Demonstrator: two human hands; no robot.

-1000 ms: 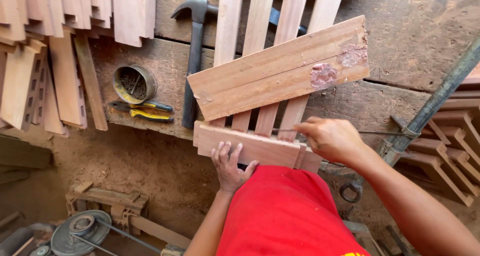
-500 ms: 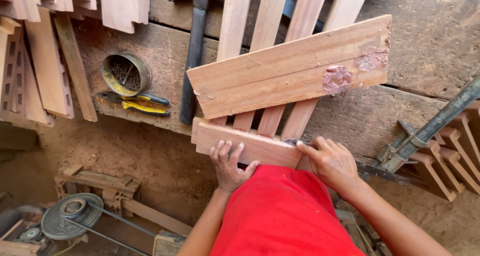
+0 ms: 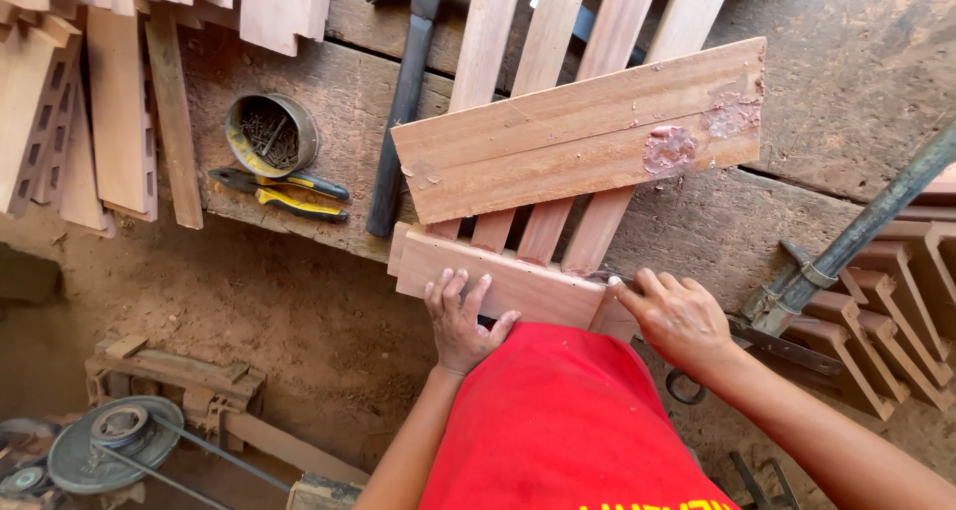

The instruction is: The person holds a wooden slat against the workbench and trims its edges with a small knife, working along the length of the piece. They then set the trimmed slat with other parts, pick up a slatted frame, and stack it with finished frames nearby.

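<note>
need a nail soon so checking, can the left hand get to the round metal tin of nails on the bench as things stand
Probably yes. The left hand rests flat on the near wooden crosspiece, holding nothing. The round metal tin of nails sits open further left on the workbench; only the yellow-handled pliers lie between, low and flat.

A slatted frame of reddish wood (image 3: 558, 171) is laid flat on the bench, its near crosspiece (image 3: 498, 281) at six o'clock.
</note>
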